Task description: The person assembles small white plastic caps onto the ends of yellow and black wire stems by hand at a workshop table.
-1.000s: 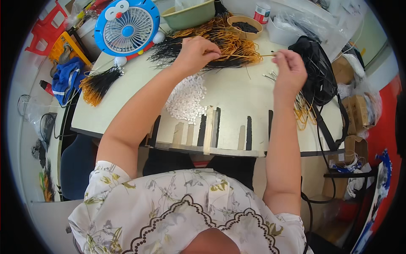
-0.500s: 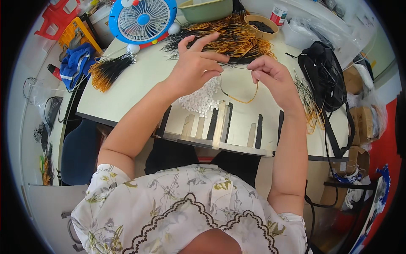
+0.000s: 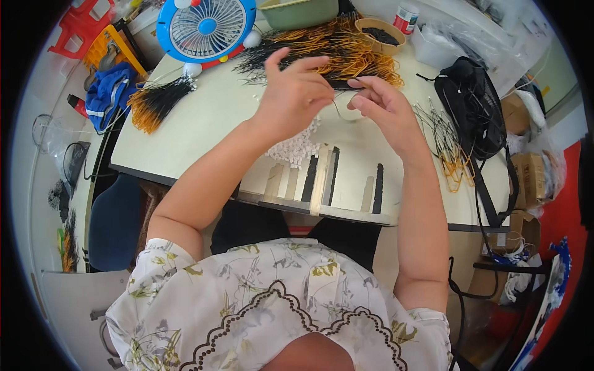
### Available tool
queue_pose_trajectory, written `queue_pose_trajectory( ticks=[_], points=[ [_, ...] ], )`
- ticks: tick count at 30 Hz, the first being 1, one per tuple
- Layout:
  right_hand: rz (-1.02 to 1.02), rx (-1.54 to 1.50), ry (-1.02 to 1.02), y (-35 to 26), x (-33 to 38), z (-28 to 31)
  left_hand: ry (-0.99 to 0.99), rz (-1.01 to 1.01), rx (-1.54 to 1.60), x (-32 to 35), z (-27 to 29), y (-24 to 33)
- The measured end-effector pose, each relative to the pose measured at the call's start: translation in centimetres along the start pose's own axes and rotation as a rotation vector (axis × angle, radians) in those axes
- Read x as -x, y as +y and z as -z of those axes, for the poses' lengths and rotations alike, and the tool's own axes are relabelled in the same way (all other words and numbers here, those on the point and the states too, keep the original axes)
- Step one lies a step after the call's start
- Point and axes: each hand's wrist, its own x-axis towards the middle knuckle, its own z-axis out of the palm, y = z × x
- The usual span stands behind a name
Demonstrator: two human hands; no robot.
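A thin wire [image 3: 338, 112], dark and blurred by motion, hangs in a short curve between my two hands above the table. My left hand [image 3: 291, 102] pinches one end between thumb and forefinger, with its other fingers raised. Close by on the right, my right hand [image 3: 387, 111] is curled, and the wire runs in under its thumb; the exact grip is partly hidden. Below my left hand lies a heap of small white pieces [image 3: 296, 150]. Behind both hands spreads a big pile of black and yellow wires [image 3: 365, 59].
Dark and beige strips [image 3: 322, 179] line the table's front edge. A blue fan [image 3: 207, 26] and a wire bundle [image 3: 158, 102] are at the left. Behind stand a green basin [image 3: 297, 13] and a bowl of black pieces [image 3: 380, 37]. At right lie loose wires [image 3: 455, 157] and a black bag [image 3: 473, 111].
My hands have come closer together, the left moving right and the right moving left. The wire's yellow loop, which hung plainly between them, is now mostly out of sight.
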Motion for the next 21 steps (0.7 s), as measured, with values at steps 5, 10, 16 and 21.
queue_pose_trajectory(
  ticks=[5,10,16,21],
  points=[
    [-0.097,0.085,-0.006,0.0,-0.2,1.4,0.076,0.152,-0.016,0.7,-0.2,-0.9],
    [0.067,0.119,0.177,-0.1,-0.3,-0.4,0.067,0.201,0.027,0.8,-0.1,-0.6],
    [0.127,-0.033,0.184,-0.2,-0.2,-0.4,-0.007,0.186,0.062,1.2,0.0,0.1],
    [0.098,0.045,0.278,0.3,-0.4,1.4,-0.014,0.271,0.193,1.8,0.2,-1.0]
  ],
)
